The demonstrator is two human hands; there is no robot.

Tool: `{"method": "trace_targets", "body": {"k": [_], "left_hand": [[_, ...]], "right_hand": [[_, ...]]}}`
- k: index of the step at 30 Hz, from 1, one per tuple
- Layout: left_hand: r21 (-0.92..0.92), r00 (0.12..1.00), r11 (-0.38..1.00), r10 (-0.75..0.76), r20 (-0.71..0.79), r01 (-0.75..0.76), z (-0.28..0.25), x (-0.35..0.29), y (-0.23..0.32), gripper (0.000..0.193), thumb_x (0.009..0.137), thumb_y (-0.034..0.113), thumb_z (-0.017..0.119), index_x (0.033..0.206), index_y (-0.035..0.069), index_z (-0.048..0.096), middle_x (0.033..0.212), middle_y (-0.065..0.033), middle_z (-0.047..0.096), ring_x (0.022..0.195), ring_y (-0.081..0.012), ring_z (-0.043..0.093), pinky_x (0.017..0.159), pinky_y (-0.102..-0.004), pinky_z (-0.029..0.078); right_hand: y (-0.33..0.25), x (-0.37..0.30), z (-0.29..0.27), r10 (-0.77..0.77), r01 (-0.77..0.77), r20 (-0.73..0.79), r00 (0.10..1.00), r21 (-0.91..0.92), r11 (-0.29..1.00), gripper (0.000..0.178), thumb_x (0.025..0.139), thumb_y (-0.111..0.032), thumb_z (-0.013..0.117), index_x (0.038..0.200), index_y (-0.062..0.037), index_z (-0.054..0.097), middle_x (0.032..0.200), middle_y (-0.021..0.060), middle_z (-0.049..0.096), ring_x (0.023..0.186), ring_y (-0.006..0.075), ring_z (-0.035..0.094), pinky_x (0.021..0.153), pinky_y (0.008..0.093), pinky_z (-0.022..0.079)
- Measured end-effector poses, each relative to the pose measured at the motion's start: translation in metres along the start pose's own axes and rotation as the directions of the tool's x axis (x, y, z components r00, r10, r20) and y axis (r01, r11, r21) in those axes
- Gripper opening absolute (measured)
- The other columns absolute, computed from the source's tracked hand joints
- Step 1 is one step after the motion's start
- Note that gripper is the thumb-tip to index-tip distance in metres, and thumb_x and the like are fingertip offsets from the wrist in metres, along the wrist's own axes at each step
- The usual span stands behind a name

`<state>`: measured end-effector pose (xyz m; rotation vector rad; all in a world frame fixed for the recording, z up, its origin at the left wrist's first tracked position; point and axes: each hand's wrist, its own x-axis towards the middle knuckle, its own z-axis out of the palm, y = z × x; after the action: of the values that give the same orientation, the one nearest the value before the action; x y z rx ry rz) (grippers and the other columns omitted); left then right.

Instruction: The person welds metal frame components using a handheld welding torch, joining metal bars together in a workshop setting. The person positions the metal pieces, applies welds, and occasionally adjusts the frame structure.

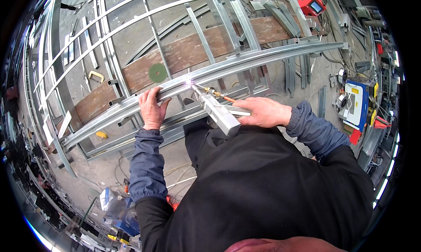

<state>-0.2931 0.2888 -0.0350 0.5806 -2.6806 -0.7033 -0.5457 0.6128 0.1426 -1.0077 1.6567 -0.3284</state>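
Burn poss. if glowing tip (191, 84) slips: your L hand (152, 109) clamps long silvery metal rail (245, 64); your R hand (264, 112), apart, grips grey boxy torch (218, 113).

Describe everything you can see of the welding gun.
The welding gun looks metallic: a grey, boxy body narrowing to a slim nozzle, with brass-coloured fittings and an orange tube alongside. It slants, nozzle toward upper left, its tip at a bright glow on a silvery rail; contact is unclear. The right grip holds it from the side.
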Motion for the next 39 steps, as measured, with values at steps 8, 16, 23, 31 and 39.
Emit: {"method": "trace_targets", "body": {"k": [8, 16, 23, 31, 39], "left_hand": [[-0.01, 1.0, 1.0, 0.015, -0.009, -0.015, -0.002, 0.001, 0.002, 0.064, 0.075, 0.022, 0.096, 0.131, 0.012, 0.065, 0.116, -0.0081, 0.072, 0.112, -0.032, 0.064, 0.103, -0.0464, 0.045], [-0.036, 1.0, 0.999, -0.013, 0.015, 0.014, -0.002, 0.0, 0.004, 0.068, 0.078, 0.022, 0.094, 0.138, 0.01, 0.064, 0.122, -0.0063, 0.074, 0.116, -0.0306, 0.065, 0.108, -0.046, 0.043], [-0.026, 0.998, 0.999, -0.023, 0.066, 0.025, -0.008, 0.002, 0.007, 0.07, 0.081, 0.023, 0.092, 0.143, 0.009, 0.063, 0.127, -0.0063, 0.073, 0.121, -0.0314, 0.062, 0.111, -0.0473, 0.042], [0.094, 0.995, 0.996, -0.008, 0.101, -0.002, -0.009, 0.002, 0.01, 0.065, 0.081, 0.025, 0.088, 0.14, 0.012, 0.066, 0.133, -0.0069, 0.065, 0.127, -0.0333, 0.058, 0.114, -0.0497, 0.043], [0.195, 0.986, 0.981, -0.037, 0.161, 0.004, -0.006, 0.0, 0.011, 0.065, 0.082, 0.026, 0.087, 0.141, 0.012, 0.065, 0.137, -0.0079, 0.063, 0.129, -0.034, 0.056, 0.115, -0.0511, 0.043]], "right_hand": [[0.004, -0.003, 0.019, -0.024, 0.027, -0.044, 0.999, 0.08, 0.996, 0.072, 0.106, -0.048, 0.067, 0.164, -0.0115, 0.048, 0.146, 0.0241, 0.067, 0.133, 0.0436, 0.064, 0.112, 0.0482, 0.051], [-0.02, -0.049, -0.011, 0.037, -0.023, -0.031, 0.999, 0.37, 0.929, 0.065, 0.108, -0.03, 0.068, 0.166, -0.0115, 0.047, 0.151, 0.0152, 0.067, 0.136, 0.0256, 0.065, 0.112, 0.0381, 0.051], [-0.023, -0.044, -0.101, 0.109, -0.294, 0.343, 0.933, 0.548, 0.783, 0.058, 0.113, -0.047, 0.062, 0.157, -0.009, 0.053, 0.118, 0.0003, 0.065, 0.098, 0.0095, 0.064, 0.085, 0.0298, 0.057], [0.01, 0.048, -0.165, 0.05, -0.359, 0.546, 0.836, 0.477, 0.802, 0.056, 0.109, -0.063, 0.06, 0.129, -0.0117, 0.059, 0.093, 0.0043, 0.066, 0.071, 0.015, 0.071, 0.062, 0.0306, 0.06], [0.033, 0.126, -0.193, 0.115, -0.541, 0.705, 0.7, 0.417, 0.73, 0.053, 0.112, -0.06, 0.054, 0.131, -0.0115, 0.062, 0.092, 0.0062, 0.069, 0.066, 0.0174, 0.073, 0.056, 0.0328, 0.062]]}}
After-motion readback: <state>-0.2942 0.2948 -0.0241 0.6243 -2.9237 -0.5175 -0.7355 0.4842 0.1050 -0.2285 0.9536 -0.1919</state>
